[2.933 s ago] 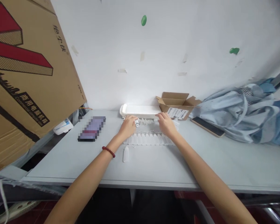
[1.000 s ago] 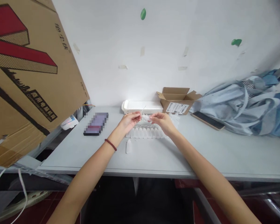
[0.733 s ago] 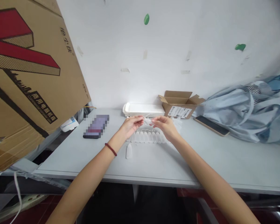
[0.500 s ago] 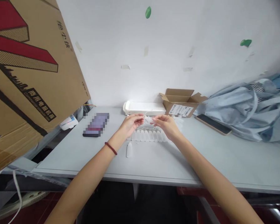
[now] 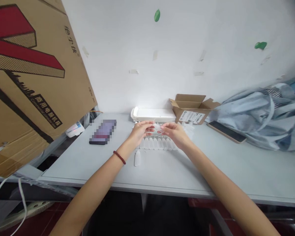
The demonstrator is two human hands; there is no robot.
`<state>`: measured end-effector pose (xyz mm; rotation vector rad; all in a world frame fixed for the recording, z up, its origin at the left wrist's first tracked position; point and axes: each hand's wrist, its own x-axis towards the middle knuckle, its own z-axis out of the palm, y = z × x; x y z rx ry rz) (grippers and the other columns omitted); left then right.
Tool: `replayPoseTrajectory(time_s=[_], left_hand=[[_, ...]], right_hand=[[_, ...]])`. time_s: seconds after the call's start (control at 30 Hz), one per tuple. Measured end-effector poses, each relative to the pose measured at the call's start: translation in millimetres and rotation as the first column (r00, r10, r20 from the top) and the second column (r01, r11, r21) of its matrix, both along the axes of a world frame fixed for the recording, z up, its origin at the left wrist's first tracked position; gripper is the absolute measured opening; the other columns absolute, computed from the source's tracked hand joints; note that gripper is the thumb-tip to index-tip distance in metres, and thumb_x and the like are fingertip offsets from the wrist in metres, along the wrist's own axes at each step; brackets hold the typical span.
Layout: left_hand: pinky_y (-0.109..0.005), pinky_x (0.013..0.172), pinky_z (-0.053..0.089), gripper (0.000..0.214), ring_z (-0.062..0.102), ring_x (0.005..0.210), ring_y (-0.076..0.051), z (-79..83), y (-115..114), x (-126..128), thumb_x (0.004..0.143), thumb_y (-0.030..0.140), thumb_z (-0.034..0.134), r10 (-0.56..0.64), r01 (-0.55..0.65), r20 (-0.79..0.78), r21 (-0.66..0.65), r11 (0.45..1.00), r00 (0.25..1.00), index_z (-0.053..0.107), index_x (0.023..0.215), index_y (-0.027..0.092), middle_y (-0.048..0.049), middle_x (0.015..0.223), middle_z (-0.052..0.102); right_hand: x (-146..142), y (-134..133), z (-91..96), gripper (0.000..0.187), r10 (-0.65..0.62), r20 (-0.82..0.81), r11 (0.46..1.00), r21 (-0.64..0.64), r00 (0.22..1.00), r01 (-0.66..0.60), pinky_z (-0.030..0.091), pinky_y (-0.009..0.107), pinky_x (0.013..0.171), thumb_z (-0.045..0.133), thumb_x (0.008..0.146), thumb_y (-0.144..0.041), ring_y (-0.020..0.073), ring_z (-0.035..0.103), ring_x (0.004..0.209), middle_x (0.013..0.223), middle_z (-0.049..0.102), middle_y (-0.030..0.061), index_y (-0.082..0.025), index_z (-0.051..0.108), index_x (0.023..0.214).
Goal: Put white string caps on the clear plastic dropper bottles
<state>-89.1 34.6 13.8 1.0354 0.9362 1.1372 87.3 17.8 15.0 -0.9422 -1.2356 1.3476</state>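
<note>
Above the table, my left hand [image 5: 142, 131] is closed, its fingertips pinching a thin white cord or strip beside a small translucent white piece [image 5: 157, 127]. From the other side, my right hand [image 5: 175, 132] grips that piece between thumb and fingers. Its exact kind is too small and blurred to make out. Beneath both hands lies a row of several translucent white tag-like pieces [image 5: 154, 144] with rounded ends, side by side. One single white tag-like piece [image 5: 137, 158] lies apart, nearer the table's front edge. A red bead bracelet circles my left wrist.
Behind my hands stand white flat trays [image 5: 153, 113] and an open small cardboard box [image 5: 190, 115]. A bunch of translucent pieces [image 5: 188, 127] lies right of my hands. Phones lie left [image 5: 103, 131] and right [image 5: 226, 131], near blue-grey cloth [image 5: 258, 114]. A large carton [image 5: 39, 85] leans in at left.
The view has shifted slightly. Both hands stay together at the same place, and the small white piece between them has turned a little, with its thin cord now pointing up.
</note>
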Motion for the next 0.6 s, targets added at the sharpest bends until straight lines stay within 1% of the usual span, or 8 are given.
replayPoseTrajectory(time_s=[0.13, 0.23, 0.43, 0.6], left_hand=[[-0.025, 0.062, 0.047, 0.018, 0.062, 0.071, -0.014, 2.4, -2.9, 1.9, 0.073, 0.021, 0.063, 0.004, -0.001, -0.054, 0.05, 0.999, 0.999, 0.069, 0.087, 0.012, -0.0062, 0.081, 0.065], [-0.025, 0.062, 0.046, 0.02, 0.06, 0.071, -0.014, 3.5, -4.6, 3.2, 0.072, 0.024, 0.062, -0.01, 0.015, -0.063, 0.077, 0.997, 0.998, 0.07, 0.087, 0.013, -0.0062, 0.081, 0.065], [-0.024, 0.063, 0.043, 0.026, 0.058, 0.08, -0.016, 5.0, -6.2, 5.2, 0.069, 0.036, 0.068, 0.056, -0.043, -0.087, 0.144, 0.989, 0.995, 0.072, 0.082, 0.014, -0.0068, 0.082, 0.065], [-0.026, 0.068, 0.043, 0.03, 0.059, 0.082, -0.017, 3.3, -4.8, 3.2, 0.069, 0.038, 0.071, 0.011, 0.008, -0.093, 0.198, 0.98, 0.996, 0.073, 0.087, 0.015, -0.0082, 0.09, 0.068]], right_hand=[[-0.7, -0.1, -0.9, 0.027, 0.074, 0.0, 0.997, -0.012, 0.997, -0.074, 0.049, 0.03, 0.067, 0.08, 0.06, -0.033, 0.0172, 0.066, 0.069, 0.067, 0.065, 0.0005, -0.016, 0.062, 0.07], [-1.7, 0.0, -2.6, 0.029, 0.113, -0.004, 0.993, -0.021, 0.994, -0.113, 0.049, 0.031, 0.066, 0.079, 0.062, -0.033, 0.018, 0.066, 0.069, 0.071, 0.067, 0.0019, -0.016, 0.06, 0.076], [-4.2, 0.1, -4.3, 0.033, 0.056, -0.008, 0.998, 0.008, 0.998, -0.056, 0.049, 0.032, 0.069, 0.079, 0.062, -0.033, 0.0186, 0.067, 0.072, 0.072, 0.069, 0.0025, -0.017, 0.06, 0.084], [-4.2, 0.2, -5.5, 0.028, 0.027, 0.002, 0.999, 0.04, 1.0, -0.027, 0.05, 0.032, 0.069, 0.077, 0.065, -0.033, 0.0174, 0.066, 0.072, 0.074, 0.069, 0.0032, -0.015, 0.064, 0.083]])
